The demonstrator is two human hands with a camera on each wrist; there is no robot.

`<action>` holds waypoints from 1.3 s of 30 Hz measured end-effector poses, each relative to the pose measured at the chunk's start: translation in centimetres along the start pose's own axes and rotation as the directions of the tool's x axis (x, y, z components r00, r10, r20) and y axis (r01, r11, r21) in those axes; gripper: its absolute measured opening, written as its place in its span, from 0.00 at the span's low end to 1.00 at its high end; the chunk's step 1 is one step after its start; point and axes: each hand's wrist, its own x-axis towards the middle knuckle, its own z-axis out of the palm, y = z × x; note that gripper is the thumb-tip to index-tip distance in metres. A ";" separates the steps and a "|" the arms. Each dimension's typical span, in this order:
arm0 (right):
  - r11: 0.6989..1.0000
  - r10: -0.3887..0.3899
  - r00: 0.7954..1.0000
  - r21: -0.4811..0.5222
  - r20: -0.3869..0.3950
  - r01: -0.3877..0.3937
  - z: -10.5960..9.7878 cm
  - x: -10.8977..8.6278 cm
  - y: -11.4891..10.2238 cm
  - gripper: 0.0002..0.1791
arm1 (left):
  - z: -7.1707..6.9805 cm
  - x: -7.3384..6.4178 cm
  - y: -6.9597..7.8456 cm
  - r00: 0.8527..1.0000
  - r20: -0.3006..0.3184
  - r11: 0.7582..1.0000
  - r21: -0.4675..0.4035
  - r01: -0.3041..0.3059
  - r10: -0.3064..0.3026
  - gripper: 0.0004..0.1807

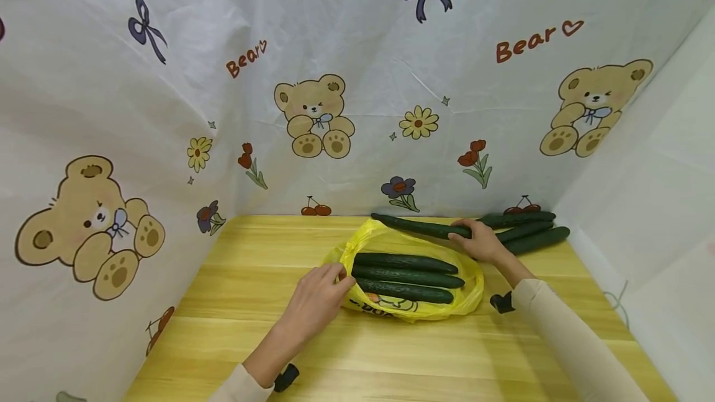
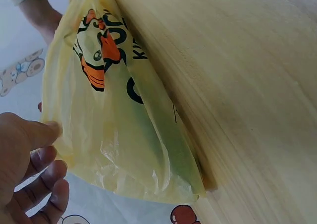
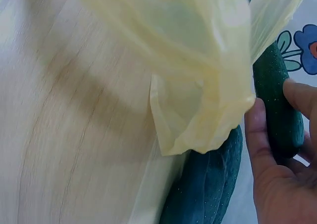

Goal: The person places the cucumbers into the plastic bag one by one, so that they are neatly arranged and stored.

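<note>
A yellow plastic bag point(image 1: 475, 290) lies on the table with its mouth spread wide, and inside it three cucumbers point(image 1: 410, 276) lie side by side. At the left of the mouth, my left hand point(image 1: 318, 293) pinches the rim between thumb and fingers; the left wrist view shows the thumb point(image 2: 47, 132) on the thin plastic. My right hand point(image 1: 480, 241) grips another cucumber point(image 1: 416, 226) near its right end, holding it along the far rim of the bag. In the right wrist view this cucumber point(image 3: 277, 105) sits between thumb and fingers.
Several more cucumbers point(image 1: 530, 231) lie at the back right, behind my right hand. The wooden table point(image 1: 251, 253) meets a white cloth wall point(image 1: 363, 178) printed with bears and flowers at the back and left. A plain white wall point(image 1: 659, 203) bounds the right.
</note>
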 end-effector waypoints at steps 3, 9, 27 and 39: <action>1.000 0.014 1.000 0.009 -0.010 -0.014 0.1 -0.1 -0.4 0.30 | -0.4 0.0 0.0 1.000 -0.020 0.999 -0.051 0.005 -0.006 0.10; 1.000 0.021 1.000 0.017 0.000 -0.021 0.2 0.1 -0.9 0.30 | -1.1 -0.3 0.1 0.997 0.008 0.975 -0.208 0.073 -0.073 0.15; 0.997 0.046 0.987 0.066 -0.156 -0.036 -1.1 -1.6 -1.3 0.30 | -1.2 0.9 2.2 0.880 0.093 0.756 -0.476 0.450 -0.465 0.08; 0.994 0.023 0.964 0.109 -0.263 0.006 -3.7 -5.2 0.3 0.29 | -2.7 1.3 2.7 0.872 0.081 0.698 -0.565 0.439 -0.483 0.10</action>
